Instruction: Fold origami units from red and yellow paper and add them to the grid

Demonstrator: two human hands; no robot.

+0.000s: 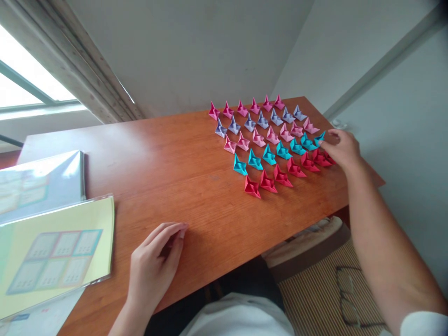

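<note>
Folded paper boats stand in slanted rows on the wooden table (168, 186). The far row is magenta (241, 108), then come lilac boats (249, 122), pink boats (258, 137), teal boats (269, 155) and, nearest me, red boats (268, 182). At the right end of the teal row, my right hand (343, 147) has its thumb and fingers closed at the last teal paper boat (319, 139); part of a red boat lies behind the hand. My left hand (156, 259) rests near the front edge, fingertips against the thumb, with nothing visible in it.
Plastic-covered booklets, one yellow (101, 219) and one bluish (70, 175), lie at the left. Walls stand behind and to the right. A curtain (101, 70) hangs beside the window. Below, eyeglasses (345, 298) lie on a striped mat (308, 284).
</note>
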